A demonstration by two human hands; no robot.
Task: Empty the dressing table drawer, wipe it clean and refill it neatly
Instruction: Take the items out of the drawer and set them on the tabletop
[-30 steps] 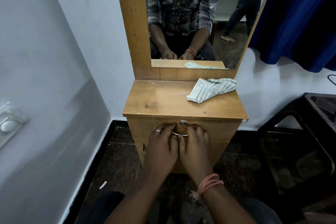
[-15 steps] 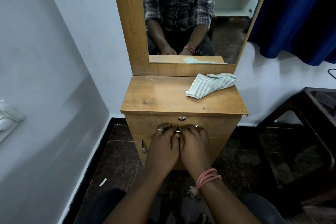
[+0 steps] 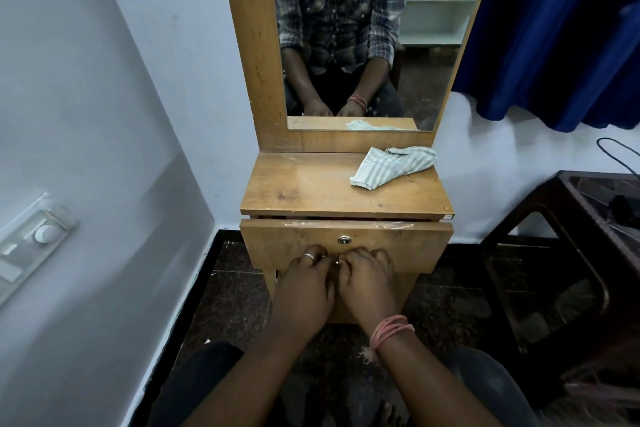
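Two hands share one pull on a drawer that is only just cracked open. Largest in view is the dressing table (image 3: 346,189), its wooden worktop bare but for a striped cloth (image 3: 393,166) lying at the back right corner, just below the mirror (image 3: 367,28). Beneath the worktop's front edge sits the drawer (image 3: 408,246), its long axis running left to right across the view, its face turned toward the person and its travel pointing straight back at them. A narrow dark gap shows between the drawer's top edge and the worktop, so the inside is not yet visible. A small round lock (image 3: 344,240) sits centred on the face, just above the knuckles. The left hand (image 3: 304,291) and right hand (image 3: 369,288) press side by side at the middle of the face, fingers curled over the handle (image 3: 336,262), of which only a glint of metal shows between them. Neither is nearer; the drawer lies directly ahead of both, so my judgement is that the pull must come evenly toward the body.
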